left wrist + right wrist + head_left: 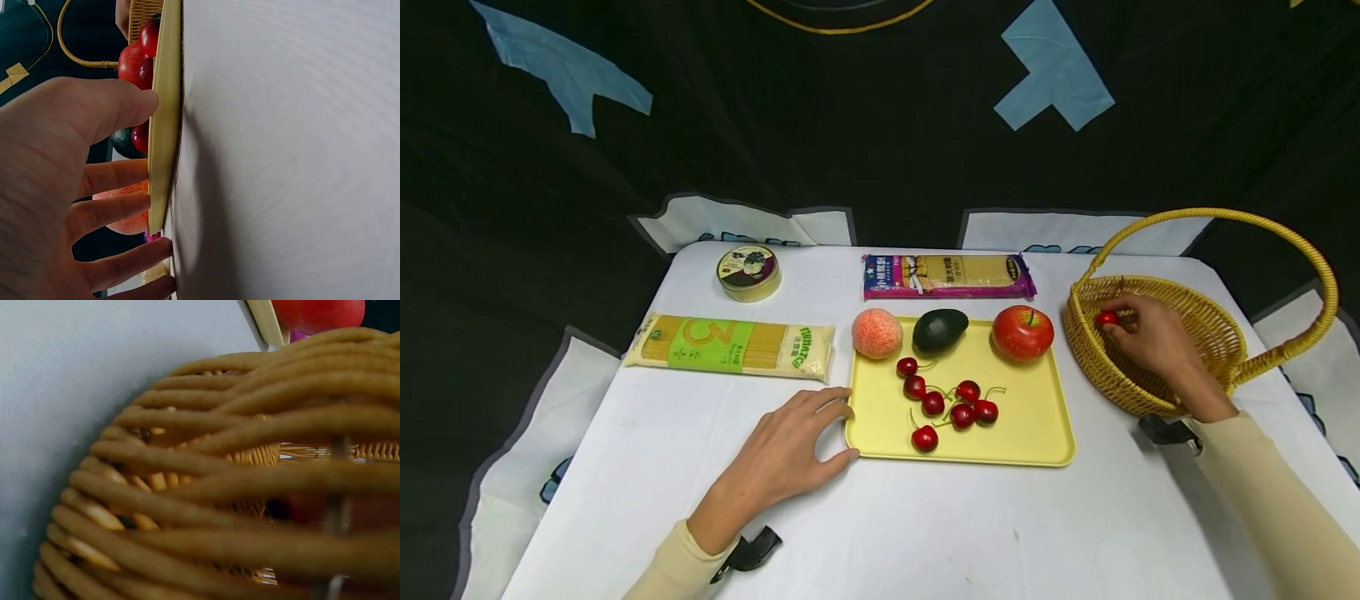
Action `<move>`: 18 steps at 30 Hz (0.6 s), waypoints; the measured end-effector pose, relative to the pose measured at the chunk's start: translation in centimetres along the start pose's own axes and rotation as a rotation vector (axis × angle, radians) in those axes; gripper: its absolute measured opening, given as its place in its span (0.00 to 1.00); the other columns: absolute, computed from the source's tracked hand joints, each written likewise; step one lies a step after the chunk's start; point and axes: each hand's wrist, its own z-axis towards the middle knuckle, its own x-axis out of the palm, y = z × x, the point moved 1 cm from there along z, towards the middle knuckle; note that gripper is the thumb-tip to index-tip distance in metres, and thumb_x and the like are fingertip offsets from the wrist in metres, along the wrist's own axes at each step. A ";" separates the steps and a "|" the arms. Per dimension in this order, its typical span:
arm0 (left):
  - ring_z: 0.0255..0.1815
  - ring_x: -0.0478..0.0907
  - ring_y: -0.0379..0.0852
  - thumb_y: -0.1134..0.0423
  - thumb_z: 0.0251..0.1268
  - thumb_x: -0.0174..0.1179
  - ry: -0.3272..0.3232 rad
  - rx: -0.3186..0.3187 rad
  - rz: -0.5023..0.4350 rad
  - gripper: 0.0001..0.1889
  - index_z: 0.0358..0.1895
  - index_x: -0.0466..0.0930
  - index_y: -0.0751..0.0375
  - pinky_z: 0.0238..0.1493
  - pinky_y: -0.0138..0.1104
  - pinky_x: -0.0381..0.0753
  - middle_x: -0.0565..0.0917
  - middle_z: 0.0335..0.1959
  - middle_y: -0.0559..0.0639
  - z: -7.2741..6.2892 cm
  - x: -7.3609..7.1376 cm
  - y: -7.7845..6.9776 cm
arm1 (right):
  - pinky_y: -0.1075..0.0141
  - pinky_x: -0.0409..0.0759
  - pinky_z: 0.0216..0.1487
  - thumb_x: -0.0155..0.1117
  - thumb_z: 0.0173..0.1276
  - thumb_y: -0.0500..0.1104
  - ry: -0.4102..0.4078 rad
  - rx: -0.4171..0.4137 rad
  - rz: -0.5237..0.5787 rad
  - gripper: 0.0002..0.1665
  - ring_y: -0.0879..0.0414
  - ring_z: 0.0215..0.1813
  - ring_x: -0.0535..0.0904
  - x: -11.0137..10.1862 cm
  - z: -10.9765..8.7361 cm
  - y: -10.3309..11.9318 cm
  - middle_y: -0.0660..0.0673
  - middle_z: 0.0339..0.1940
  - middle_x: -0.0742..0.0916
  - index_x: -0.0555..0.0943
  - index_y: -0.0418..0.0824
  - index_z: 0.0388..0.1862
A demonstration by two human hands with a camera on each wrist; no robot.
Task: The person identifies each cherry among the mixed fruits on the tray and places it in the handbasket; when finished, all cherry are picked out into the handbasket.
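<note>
Inside the wicker basket (1086, 358), at its left side, my right hand (1157, 337) pinches a red cherry (1107, 318) between thumb and fingers. In the right wrist view, the basket's weave (187, 419) hides most of that hand. My left hand (786, 442) rests at the left edge of the yellow tray (880, 446), its thumb and fingertips touching the rim with the fingers spread. On the tray lie several cherries (962, 416) with green stems, an orange-pink peach-like fruit (877, 333), a dark avocado (940, 332) and a red apple (1022, 333).
Left of the tray lies a pack of spaghetti (730, 344) with a green label. A round tin (748, 273) stands behind it. Another pasta pack (947, 277), with purple edges, lies behind the tray. The basket's tall handle (1318, 267) arches over its opening.
</note>
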 end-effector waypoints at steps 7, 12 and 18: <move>0.67 0.81 0.51 0.41 0.61 0.76 -0.004 -0.002 0.005 0.23 0.55 0.87 0.46 0.52 0.50 0.89 0.82 0.71 0.47 0.1 0.0 0.0 | 0.31 0.81 0.56 0.67 0.76 0.31 0.000 -0.007 -0.018 0.20 0.25 0.59 0.81 0.0 0.3 0.1 0.23 0.60 0.82 0.80 0.28 0.64; 0.67 0.81 0.51 0.41 0.61 0.76 -0.006 -0.002 0.009 0.23 0.54 0.87 0.46 0.52 0.50 0.89 0.82 0.71 0.46 0.1 -0.1 -0.1 | 0.32 0.81 0.56 0.67 0.76 0.33 0.004 0.001 -0.029 0.21 0.26 0.59 0.80 0.0 0.3 0.2 0.23 0.61 0.81 0.79 0.28 0.65; 0.67 0.81 0.51 0.41 0.60 0.77 -0.005 -0.012 0.003 0.23 0.54 0.87 0.46 0.51 0.50 0.89 0.82 0.71 0.46 0.0 -0.1 -0.1 | 0.31 0.81 0.57 0.67 0.76 0.33 0.013 0.021 -0.008 0.25 0.25 0.60 0.80 -0.1 0.2 0.2 0.22 0.63 0.80 0.76 0.27 0.68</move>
